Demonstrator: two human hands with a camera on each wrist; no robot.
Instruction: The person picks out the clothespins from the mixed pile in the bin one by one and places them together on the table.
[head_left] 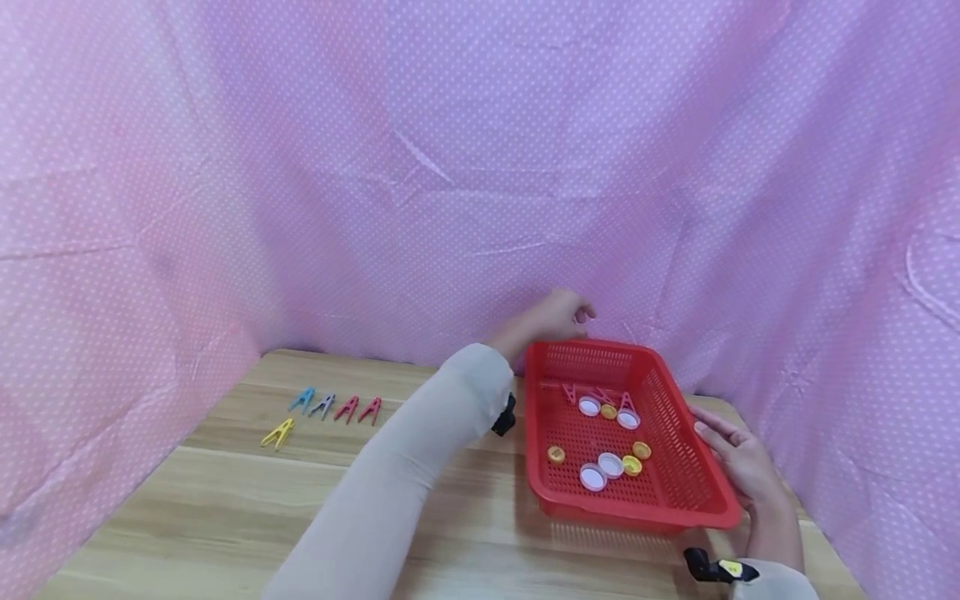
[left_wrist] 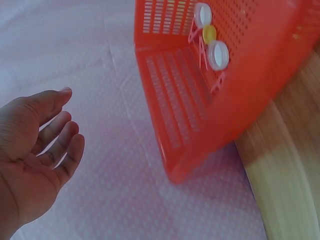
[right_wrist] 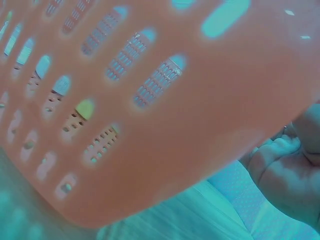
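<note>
A red plastic basket holds several white round caps, several yellow caps and pink clothespins. My left hand is raised just past the basket's far rim, its fingers loosely bent around nothing. In the left wrist view the left hand stands apart from the basket wall. Against the outside of the basket's right wall, my right hand rests with fingers extended along the rim. The right wrist view shows the slotted basket wall close up, partly hiding the right hand.
On the left of the wooden table lie a blue clothespin, a grey one, two red clothespins and a yellow clothespin. A pink dotted curtain hangs behind and around the table, close to the basket's far end.
</note>
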